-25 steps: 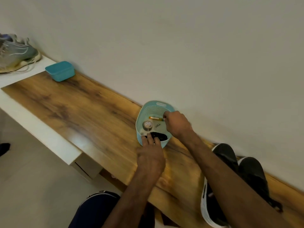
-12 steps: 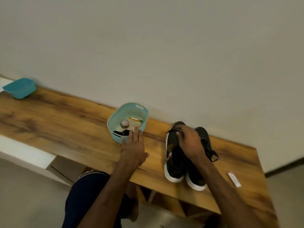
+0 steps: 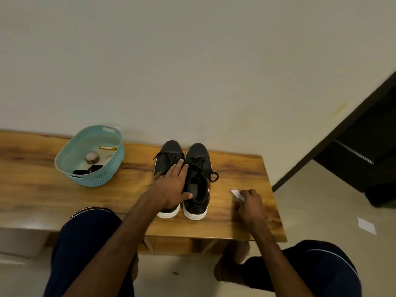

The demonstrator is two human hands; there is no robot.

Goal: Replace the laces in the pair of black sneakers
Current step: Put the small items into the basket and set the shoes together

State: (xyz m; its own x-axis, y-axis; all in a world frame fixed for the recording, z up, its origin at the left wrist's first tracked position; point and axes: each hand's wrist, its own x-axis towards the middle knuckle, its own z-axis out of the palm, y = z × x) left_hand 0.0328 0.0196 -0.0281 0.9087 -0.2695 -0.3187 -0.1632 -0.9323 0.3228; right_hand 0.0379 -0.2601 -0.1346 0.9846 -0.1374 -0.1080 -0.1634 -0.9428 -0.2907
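Your left hand [image 3: 173, 187] lies flat, fingers straight, on one of the black sneakers [image 3: 197, 152], which stand just left of your right hand [image 3: 251, 204], curled round a small white packet [image 3: 235, 192]. The laces [image 3: 198, 162] look soft and limp (likely to snag); pinch them near the knot.

2 black sneakers [image 3: 197, 156] under left hand [image 3: 174, 186], right hand [image 3: 251, 204] pinching packet [image 3: 235, 192]

Sneaker [image 3: 170, 149] partly beneath left hand [image 3: 174, 188]
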